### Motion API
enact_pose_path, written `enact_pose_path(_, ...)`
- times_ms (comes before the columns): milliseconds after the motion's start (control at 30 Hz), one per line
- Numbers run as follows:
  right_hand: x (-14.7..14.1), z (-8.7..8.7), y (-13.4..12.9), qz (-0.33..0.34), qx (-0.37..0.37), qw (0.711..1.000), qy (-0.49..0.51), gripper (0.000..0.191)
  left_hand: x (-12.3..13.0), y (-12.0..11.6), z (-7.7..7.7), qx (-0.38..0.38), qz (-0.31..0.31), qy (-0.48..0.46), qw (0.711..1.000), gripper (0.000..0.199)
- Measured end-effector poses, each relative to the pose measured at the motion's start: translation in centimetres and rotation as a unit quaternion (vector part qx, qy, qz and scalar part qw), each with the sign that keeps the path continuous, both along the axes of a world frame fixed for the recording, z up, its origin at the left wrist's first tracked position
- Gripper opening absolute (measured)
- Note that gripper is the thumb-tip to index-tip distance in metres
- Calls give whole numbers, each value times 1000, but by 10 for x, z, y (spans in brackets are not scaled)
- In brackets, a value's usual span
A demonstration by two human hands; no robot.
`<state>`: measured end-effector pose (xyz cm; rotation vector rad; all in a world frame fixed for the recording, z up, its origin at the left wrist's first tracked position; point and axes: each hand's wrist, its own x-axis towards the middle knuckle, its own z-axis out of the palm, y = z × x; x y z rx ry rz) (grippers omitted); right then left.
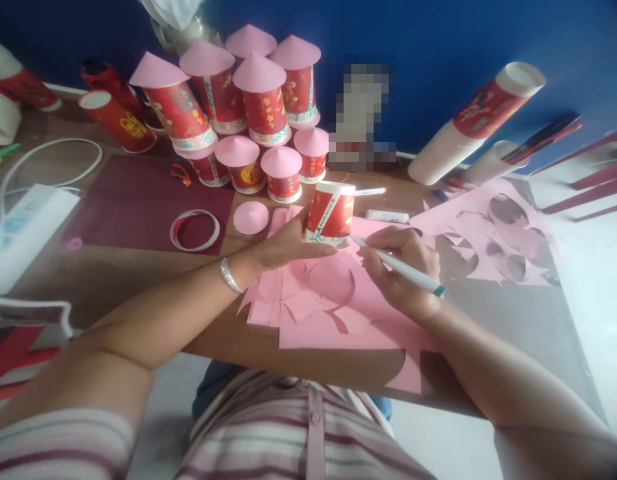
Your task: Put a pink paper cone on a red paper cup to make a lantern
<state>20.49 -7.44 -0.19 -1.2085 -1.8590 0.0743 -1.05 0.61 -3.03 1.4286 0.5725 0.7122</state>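
Note:
A red paper cylinder [330, 212] with white rims is upright in my left hand [288, 241], whose fingers wrap round its left side and base. Green-blue curls mark its lower white band. My right hand [403, 270] grips a white marker [411, 272] with a green end, its tip at the cylinder's lower right edge. Below both hands lie pink paper sheets [308, 333] with cut circles and curved scraps. Behind the cylinder, a white pen [371, 192] and a white capped marker [387, 216] rest on the table.
Several red cylinders with pink cone roofs [261, 100] stand at the back. A pink cone [251, 217] and a paper ring [195, 230] lie left of my hands. Cut pink sheets [488, 233] and tall tubes [445, 152] are at right; a power strip [28, 233] is far left.

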Motion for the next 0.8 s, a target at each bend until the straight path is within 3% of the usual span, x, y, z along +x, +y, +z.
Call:
enact_pose_path(267, -2, 4, -4, 1, -43, 999, -5, 7, -1, 0, -2, -5, 6, 1, 1000, 54)
enact_pose_path(800, -1, 4, -3, 12, -37, 999, 2, 6, 0, 0, -2, 9, 12, 13, 1000, 57)
